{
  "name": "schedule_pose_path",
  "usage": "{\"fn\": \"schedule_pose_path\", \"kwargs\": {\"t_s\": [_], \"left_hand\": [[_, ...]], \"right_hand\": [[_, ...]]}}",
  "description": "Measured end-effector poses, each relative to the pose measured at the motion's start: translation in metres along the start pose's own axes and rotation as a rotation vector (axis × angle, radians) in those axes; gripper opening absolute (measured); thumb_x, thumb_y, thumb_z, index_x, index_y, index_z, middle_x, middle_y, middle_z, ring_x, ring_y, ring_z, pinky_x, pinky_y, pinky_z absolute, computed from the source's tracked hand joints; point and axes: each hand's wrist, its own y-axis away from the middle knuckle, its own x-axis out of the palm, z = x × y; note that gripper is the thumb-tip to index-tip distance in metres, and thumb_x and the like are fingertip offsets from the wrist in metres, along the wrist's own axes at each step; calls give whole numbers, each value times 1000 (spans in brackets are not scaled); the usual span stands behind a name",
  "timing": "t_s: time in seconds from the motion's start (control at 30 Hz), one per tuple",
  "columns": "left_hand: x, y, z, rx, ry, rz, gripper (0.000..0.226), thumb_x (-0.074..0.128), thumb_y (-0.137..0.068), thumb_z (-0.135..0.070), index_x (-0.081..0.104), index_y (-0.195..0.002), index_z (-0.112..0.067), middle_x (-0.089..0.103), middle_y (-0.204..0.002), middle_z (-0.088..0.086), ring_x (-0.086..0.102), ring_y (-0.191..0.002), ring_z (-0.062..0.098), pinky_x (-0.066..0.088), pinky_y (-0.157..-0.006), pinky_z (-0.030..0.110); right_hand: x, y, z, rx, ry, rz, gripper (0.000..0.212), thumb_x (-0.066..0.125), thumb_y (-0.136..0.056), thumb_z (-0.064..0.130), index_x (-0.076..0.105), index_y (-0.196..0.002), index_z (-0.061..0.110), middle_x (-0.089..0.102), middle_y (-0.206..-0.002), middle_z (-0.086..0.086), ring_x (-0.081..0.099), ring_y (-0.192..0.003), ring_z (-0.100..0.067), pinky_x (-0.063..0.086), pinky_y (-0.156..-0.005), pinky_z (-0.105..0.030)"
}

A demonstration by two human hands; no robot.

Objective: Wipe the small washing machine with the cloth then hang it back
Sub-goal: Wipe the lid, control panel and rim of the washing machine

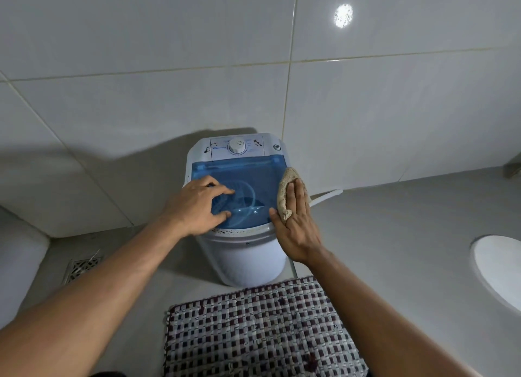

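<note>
A small white washing machine with a clear blue lid and a round dial on its back panel stands on the floor against the tiled wall. My left hand rests spread on the lid's left half, fingers apart, holding nothing. My right hand lies flat against the lid's right edge and presses a beige mesh cloth onto it. The cloth sticks out above and to the left of my fingers.
A checked woven mat lies on the floor in front of the machine. A metal floor drain sits at the left. A white round fixture is at the right edge, and a white hose runs behind the machine.
</note>
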Motion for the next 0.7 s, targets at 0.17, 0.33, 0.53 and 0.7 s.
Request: {"fn": "schedule_pose_path", "kwargs": {"t_s": [0.17, 0.33, 0.53, 0.7], "left_hand": [[0, 0, 0, 3, -11, 16, 57, 70, -88, -51, 55, -141, -38, 48, -142, -4, 48, -131, 22, 45, -104, 37], [-2, -5, 5, 16, -37, 35, 56, 73, -84, -53, 60, -136, -37, 52, -139, -3, 51, -129, 22, 46, -103, 39], [-7, -15, 5, 17, -50, 76, 57, 77, -80, -54, 63, -132, -35, 53, -134, -2, 53, -125, 22, 46, -103, 43], [-10, -20, 6, 1, -44, 106, 36, 62, -94, -43, 64, -130, -37, 51, -134, -2, 55, -122, 22, 48, -99, 43]], "right_hand": [[43, 19, 13, 50, -82, -220, 82, 19, -102, 52, -10, -159, 1, -21, -168, -17, -24, -156, -26, -14, -127, -40], [73, 31, 41, 161, -113, -357, 80, 27, -105, 48, -5, -160, 1, -17, -170, -18, -19, -157, -33, 5, -128, -53], [94, 33, 83, 314, -77, -468, 79, 32, -105, 44, 1, -159, -5, -13, -169, -23, -19, -155, -40, -9, -128, -46], [106, 39, 119, 386, -163, -473, 81, 25, -106, 48, -8, -159, -2, -24, -168, -19, -28, -153, -39, -23, -123, -37]]}}
